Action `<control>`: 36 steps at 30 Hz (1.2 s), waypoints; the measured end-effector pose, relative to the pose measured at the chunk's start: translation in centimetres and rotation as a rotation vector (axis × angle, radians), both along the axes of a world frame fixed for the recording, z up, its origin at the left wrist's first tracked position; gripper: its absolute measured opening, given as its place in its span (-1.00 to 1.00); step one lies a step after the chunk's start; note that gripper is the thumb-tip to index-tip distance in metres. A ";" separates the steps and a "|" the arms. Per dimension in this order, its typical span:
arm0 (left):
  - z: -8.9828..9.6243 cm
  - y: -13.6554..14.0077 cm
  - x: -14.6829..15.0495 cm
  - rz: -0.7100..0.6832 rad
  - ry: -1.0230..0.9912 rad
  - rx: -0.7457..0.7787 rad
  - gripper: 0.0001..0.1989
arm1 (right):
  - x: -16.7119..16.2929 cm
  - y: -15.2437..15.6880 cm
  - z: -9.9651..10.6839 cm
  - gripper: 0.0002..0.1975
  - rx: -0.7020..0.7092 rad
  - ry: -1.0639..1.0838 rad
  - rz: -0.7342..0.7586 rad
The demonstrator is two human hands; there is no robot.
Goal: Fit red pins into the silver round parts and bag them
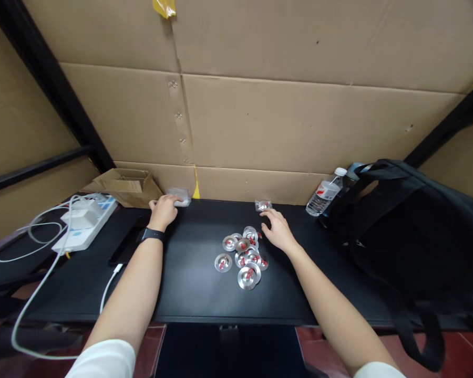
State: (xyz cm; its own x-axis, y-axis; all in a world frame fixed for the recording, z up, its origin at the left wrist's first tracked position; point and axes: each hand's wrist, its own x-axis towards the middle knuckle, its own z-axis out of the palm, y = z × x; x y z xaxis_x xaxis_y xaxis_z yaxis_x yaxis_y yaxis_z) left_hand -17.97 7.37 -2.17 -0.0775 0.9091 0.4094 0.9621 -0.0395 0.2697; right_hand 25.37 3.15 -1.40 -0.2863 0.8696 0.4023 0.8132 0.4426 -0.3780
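My left hand [163, 211] is at the back edge of the black table, its fingers curled over the near side of a small stack of clear plastic bags [183, 198]. The fingertips are partly hidden there. My right hand [278, 229] holds nothing; its fingers are apart and reach toward a small clear packet [263, 206] with a shiny disc-like thing inside. Between my hands lies a loose pile of round, silver metal discs [248, 275] with red marks on their raised centres. One disc [223, 262] rests slightly apart on the left.
An open cardboard box [136, 185] and a white power strip [89, 223] with cables stand left. A dark flat device [130, 241] lies beside my left forearm. At right are a water bottle [326, 193] and a large black bag [413, 236]. Cardboard walls [260, 121] rise behind.
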 end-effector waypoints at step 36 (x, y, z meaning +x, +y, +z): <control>3.2 -3.2 12.4 -0.470 0.014 0.255 -0.72 | 2.3 3.8 -0.6 -0.64 -0.169 -0.185 -0.132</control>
